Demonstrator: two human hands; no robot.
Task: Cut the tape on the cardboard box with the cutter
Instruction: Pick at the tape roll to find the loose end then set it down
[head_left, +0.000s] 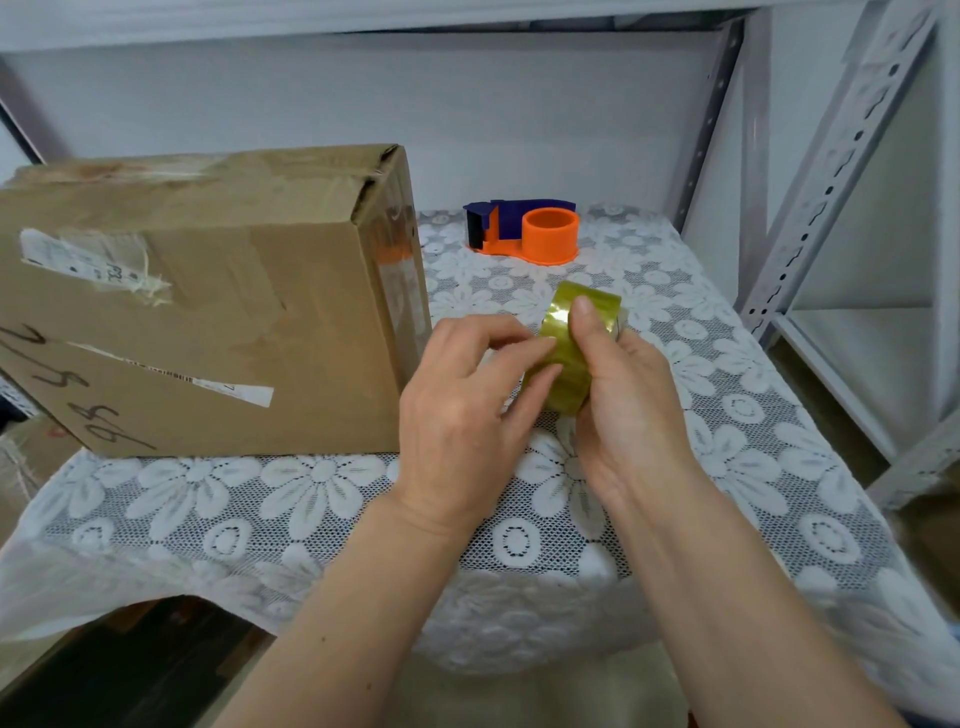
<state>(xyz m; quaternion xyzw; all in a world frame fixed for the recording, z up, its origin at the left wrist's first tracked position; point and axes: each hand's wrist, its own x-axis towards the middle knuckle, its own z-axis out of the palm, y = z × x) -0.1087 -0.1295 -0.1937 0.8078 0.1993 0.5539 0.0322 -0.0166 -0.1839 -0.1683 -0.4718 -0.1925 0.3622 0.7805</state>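
A worn cardboard box (197, 312) with clear tape and torn labels stands on the left of the table. Behind it to the right lies an orange and dark blue tape cutter (524, 231), with nothing on its orange hub. In front of the box's right side, my right hand (631, 405) grips a yellowish clear tape roll (569, 353), thumb pressed on the roll's top. The fingertips of my left hand (462, 410) pinch at the roll's left face. Both hands are held above the table, apart from the box and the cutter.
A white lace cloth with flower patterns (311, 493) covers the table. Grey metal shelf uprights (810, 208) stand at the right, a shelf board runs overhead, and a white wall closes the back. More cardboard (21, 467) shows at the lower left.
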